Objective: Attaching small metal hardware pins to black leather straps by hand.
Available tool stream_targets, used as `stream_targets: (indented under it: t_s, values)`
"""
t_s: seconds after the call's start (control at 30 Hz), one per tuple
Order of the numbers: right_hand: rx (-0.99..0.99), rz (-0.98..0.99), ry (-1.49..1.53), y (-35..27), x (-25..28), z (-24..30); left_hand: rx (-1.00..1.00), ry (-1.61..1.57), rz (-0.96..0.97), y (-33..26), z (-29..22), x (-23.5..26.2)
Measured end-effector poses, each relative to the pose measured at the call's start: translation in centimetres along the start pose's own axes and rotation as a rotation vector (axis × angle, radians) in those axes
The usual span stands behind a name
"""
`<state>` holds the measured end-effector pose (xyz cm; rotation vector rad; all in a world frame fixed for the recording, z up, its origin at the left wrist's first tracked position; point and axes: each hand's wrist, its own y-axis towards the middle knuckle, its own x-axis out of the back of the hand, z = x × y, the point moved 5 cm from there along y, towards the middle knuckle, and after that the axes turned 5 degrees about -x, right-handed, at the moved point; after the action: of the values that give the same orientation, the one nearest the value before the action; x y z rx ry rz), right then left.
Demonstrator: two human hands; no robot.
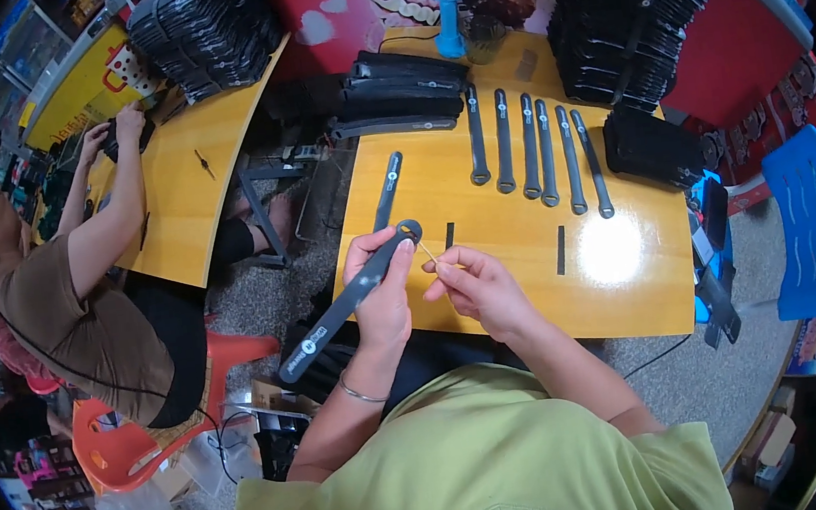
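My left hand (380, 298) is closed round a long black strap (339, 311) near its ring-shaped end, and the printed end slants down to the left. Close to that ring, my right hand (480, 289) pinches a thin yellowish stick-like piece (430, 253) between thumb and fingers. The tip of this piece reaches toward the ring; whether it touches cannot be made out. Beyond my left hand lies another black strap (389, 192) on the yellow table (515, 308). Two short dark strips, one (450, 235) behind my right hand and one (560, 250) farther right, lie flat there.
Several black straps (504, 143) lie in a row at the back. Behind them are a pile of black pouches (399, 90), a blue fan (448, 9) and a tall black stack (623, 19). A co-worker (80, 292) sits at the left table (190, 194). A blue chair (809, 219) stands right.
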<state>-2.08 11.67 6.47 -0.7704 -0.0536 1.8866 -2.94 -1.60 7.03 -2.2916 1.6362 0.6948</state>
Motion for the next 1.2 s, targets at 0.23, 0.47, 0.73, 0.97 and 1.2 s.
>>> stream_targets:
  t_s: [0.23,0.47,0.73,0.97,1.2]
  values:
    - [0.204,-0.078,-0.07,0.9,0.4,-0.1,0.061,0.018,0.078,-0.8,0.5,-0.8]
    - [0.423,-0.291,-0.467,-0.1,0.1,2.4,0.1,0.006,0.212,-0.4,0.1,-1.3]
    - [0.84,-0.356,-1.028,-1.4,-0.6,3.9,0.401,0.133,0.49,2.8,-0.3,-0.2]
    - [0.807,-0.472,-0.934,-0.9,-0.1,3.7,0.156,0.07,0.308,1.0,2.3,-0.4]
    - [0.733,-0.475,-1.0,-1.7,0.6,3.3,0.02,0.314,0.365,0.4,2.1,-1.2]
